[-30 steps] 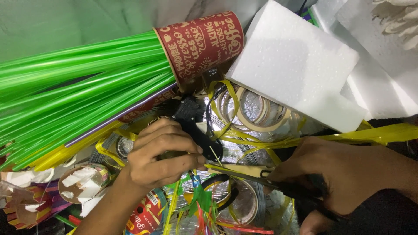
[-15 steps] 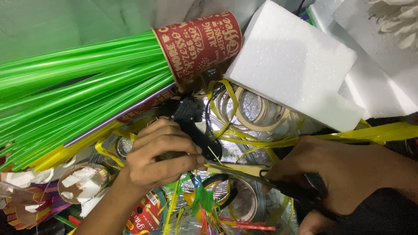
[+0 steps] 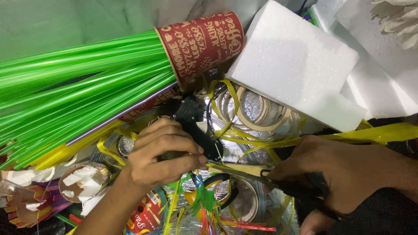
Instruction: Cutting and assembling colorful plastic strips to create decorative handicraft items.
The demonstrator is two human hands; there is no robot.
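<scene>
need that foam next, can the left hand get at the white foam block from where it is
Probably not right away. The left hand is closed around something small at the scissors. The white foam block lies uncovered above, with only yellow strips between.

Straws (image 3: pixel 78 82): glossy green plastic. Cup (image 3: pixel 200 43): matt red paper. Blocks (image 3: pixel 296 65): white foam, grainy surface. Scissors (image 3: pixel 244 170): shiny metal blades. Strips (image 3: pixel 374 134): glossy yellow plastic. Tape rolls (image 3: pixel 257 113): smooth, translucent.
</scene>
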